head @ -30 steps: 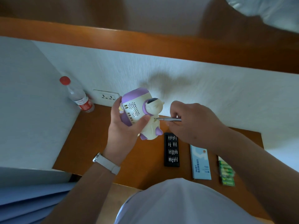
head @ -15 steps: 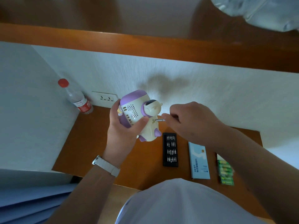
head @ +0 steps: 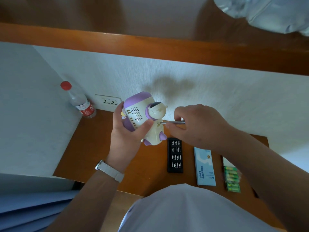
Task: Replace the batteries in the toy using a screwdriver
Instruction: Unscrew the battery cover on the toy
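A person's left hand (head: 127, 133) grips a cream-and-purple toy robot (head: 137, 109) in the air above a wooden desk (head: 93, 148). The fingers wrap round the far side of its purple-capped body and the thumb presses just below the perforated speaker grille. The toy lies tilted, its small head towards the wall and its purple feet down towards the desk.

Just to the right of that grip, the right hand (head: 199, 126) pinches a slim silver screwdriver (head: 174, 122) between thumb and curled fingers. The shaft runs roughly level, with its tip touching the cream lower body of the toy beside the left thumb.

Directly below the right hand, on the desk, lies a black case of screwdriver bits (head: 175, 155). A pale blue box (head: 204, 166) lies beside it, and further right a pack of green batteries (head: 232, 179), partly hidden by the right forearm.

Well left of the toy, a clear plastic bottle with a red cap (head: 80, 102) stands in the corner against the wall. A wall socket (head: 108, 102) sits between the bottle and the toy. A watch on a white strap (head: 110, 170) circles the left wrist.
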`<state>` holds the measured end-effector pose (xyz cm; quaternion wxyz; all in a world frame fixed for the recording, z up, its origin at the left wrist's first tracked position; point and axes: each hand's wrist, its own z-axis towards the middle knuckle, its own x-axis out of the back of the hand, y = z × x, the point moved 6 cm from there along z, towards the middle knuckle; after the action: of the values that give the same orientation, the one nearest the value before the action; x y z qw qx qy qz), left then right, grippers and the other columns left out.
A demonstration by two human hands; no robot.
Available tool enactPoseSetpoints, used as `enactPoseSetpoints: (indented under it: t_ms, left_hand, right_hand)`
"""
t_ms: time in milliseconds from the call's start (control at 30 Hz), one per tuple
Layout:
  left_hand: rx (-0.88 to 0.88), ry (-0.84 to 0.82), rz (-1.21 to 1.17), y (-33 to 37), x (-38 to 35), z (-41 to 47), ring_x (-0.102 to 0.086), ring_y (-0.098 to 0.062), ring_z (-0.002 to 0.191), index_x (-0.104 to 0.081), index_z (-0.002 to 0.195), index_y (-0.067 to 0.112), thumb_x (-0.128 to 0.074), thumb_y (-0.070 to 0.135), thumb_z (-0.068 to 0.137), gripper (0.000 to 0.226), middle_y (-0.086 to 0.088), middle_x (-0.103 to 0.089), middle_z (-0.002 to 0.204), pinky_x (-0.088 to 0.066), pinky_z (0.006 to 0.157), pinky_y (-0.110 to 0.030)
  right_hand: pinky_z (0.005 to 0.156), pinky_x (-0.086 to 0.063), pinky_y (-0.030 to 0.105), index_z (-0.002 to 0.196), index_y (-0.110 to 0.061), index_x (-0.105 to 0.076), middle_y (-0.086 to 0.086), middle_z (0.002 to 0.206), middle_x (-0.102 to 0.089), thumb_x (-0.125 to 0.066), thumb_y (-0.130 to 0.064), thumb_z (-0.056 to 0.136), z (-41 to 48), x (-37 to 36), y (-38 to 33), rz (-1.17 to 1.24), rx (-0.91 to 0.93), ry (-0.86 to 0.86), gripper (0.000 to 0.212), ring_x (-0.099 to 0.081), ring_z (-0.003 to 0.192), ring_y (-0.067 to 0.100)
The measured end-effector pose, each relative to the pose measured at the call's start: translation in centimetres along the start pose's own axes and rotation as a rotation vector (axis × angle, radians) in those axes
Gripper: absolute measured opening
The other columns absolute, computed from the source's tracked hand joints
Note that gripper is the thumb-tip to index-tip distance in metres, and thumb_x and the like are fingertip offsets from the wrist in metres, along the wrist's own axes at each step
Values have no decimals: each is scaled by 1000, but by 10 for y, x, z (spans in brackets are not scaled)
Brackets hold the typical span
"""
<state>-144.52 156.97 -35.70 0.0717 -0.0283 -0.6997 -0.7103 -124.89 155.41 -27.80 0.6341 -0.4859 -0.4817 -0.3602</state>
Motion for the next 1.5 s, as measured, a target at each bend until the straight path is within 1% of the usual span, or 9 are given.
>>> enactPoseSetpoints:
  t_ms: [233, 367, 500, 667, 767, 833, 967, 1167, 1500]
  left_hand:
    - [12, -3, -22, 0, -2, 1, -67, -2, 108, -32, 149, 25, -84, 38, 77, 90, 21, -69, 106, -61, 76, -26]
    - [20, -11, -37, 0, -5, 0, -66, -3, 110, -33, 148, 27, -85, 36, 78, 88, 20, -68, 107, -61, 77, -27]
    - [32, -8, -43, 4, -5, 0, -66, -6, 112, -33, 147, 31, -81, 54, 66, 96, 20, -67, 110, -62, 78, -30]
    - [35, -2, -59, 4, -5, 1, -66, -12, 114, -34, 147, 30, -81, 53, 66, 97, 14, -68, 113, -63, 80, -33]
    - [16, -5, -52, 5, -6, 2, -66, -7, 112, -34, 147, 29, -84, 50, 68, 96, 19, -67, 109, -62, 77, -28]
    - [2, -8, -36, 4, -6, 4, -65, -1, 109, -33, 147, 27, -88, 42, 74, 93, 25, -66, 105, -60, 74, -23]
    - [-18, -5, -4, 2, -9, 5, -64, 7, 103, -32, 147, 27, -83, 39, 75, 89, 31, -65, 98, -55, 68, -13]
    - [-12, 5, 8, 2, -6, 8, -64, 6, 104, -32, 142, 33, -83, 39, 75, 85, 29, -66, 101, -56, 69, -14]
    - [-57, 0, 68, -4, -5, 13, -62, 14, 100, -31, 150, 24, -84, 30, 80, 87, 38, -62, 99, -53, 64, -9]
  right_hand:
    - [47, -20, 28, 56, -19, -36, -4, 49, -33, -44, -45, 95, -1, 0, 2, 1, 5, -8, 47, -28, 44, 11]
    - [47, -27, 26, 67, -17, -53, -2, 54, -47, -51, -46, 93, -1, 0, 8, 79, -18, -12, 39, -39, 49, 12]
    - [47, -34, 24, 71, -22, -55, -3, 56, -53, -55, -46, 89, -1, 2, 11, 191, -32, 7, 30, -47, 51, 13]
    - [47, -34, 15, 73, -27, -60, -8, 59, -57, -64, -43, 84, 1, 0, 19, 327, -82, 11, 20, -55, 64, 11]
    - [50, -40, 13, 72, -28, -63, -9, 63, -60, -66, -46, 79, 0, -1, 22, 413, -113, 31, 19, -55, 62, 8]
    - [49, -40, 13, 71, -28, -61, -11, 64, -60, -56, -57, 73, -1, -2, 22, 440, -138, 39, 29, -54, 58, 5]
    - [48, -34, 18, 69, -26, -58, -8, 55, -55, -50, -55, 83, -1, -4, 23, 268, -160, 56, 34, -52, 51, 9]
    - [49, -32, 19, 62, -27, -53, -7, 52, -51, -50, -55, 81, 1, -10, 25, 307, -142, -5, 34, -45, 47, 8]
    - [45, -35, 15, 67, -29, -48, -6, 54, -51, -50, -53, 76, 0, -13, 25, 386, -134, -8, 27, -46, 51, 5]
